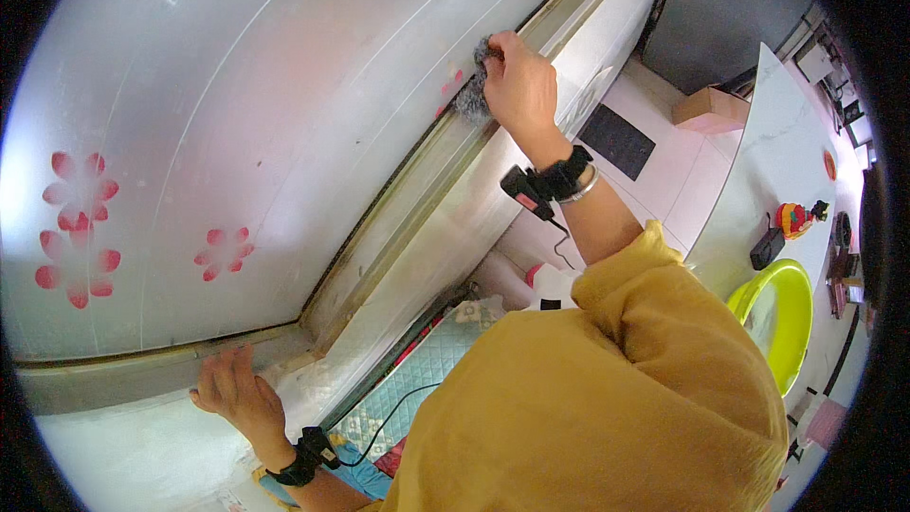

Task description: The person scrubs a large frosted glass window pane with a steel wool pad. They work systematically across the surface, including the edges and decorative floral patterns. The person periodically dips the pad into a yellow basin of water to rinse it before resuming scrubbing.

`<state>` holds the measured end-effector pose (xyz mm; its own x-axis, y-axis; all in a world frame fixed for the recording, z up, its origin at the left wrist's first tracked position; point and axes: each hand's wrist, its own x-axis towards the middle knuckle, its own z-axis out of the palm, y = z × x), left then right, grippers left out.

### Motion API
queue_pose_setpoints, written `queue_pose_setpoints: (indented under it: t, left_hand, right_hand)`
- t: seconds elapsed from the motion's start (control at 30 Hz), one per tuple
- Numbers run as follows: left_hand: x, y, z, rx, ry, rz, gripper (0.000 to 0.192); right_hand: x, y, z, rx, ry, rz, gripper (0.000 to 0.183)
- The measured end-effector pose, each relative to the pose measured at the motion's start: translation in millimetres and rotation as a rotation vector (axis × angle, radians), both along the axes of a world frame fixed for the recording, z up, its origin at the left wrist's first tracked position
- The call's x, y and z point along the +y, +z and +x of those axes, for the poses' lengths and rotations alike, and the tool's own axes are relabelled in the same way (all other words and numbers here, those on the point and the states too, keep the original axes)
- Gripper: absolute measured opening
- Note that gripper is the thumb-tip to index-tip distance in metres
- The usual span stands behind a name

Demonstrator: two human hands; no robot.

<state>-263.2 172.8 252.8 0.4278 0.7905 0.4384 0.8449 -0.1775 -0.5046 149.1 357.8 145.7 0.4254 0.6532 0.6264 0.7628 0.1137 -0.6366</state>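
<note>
My right hand (522, 85) grips a grey, fuzzy cloth (472, 96) and presses it where the frosted glass pane (284, 135) meets its pale frame (398, 235). Pink flower decals (225, 254) mark the glass. Down at the left, my left hand (238, 391) rests with bent fingers on the frame's lower ledge (142, 370), holding nothing that shows. Both wrists carry black straps with small devices and cables; a silver bangle (581, 185) circles the right one.
A white marble-patterned table (753, 149) at right bears a lime-green basin (796, 327), a black box (768, 249) and a colourful figurine (793, 220). A cardboard box (711, 110) and a dark mat (617, 141) lie on the tiled floor. Quilted bedding (419, 377) is below.
</note>
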Motion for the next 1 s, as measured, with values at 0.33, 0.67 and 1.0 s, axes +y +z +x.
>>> queue_pose_setpoints:
  t: [0.33,0.67,1.0]
  left_hand:
    - [-1,3,8,0.008,0.024,0.021,0.033]
    - [-4,0,-1,0.035,0.068,0.041,0.032]
    - [-5,0,4,-0.008,0.11,0.041,0.03]
  right_hand:
    - [4,3,11,0.218,-0.035,0.002,0.012]
    - [1,11,12,0.285,-0.002,-0.062,0.016]
    - [-2,2,-11,0.225,0.052,0.129,0.02]
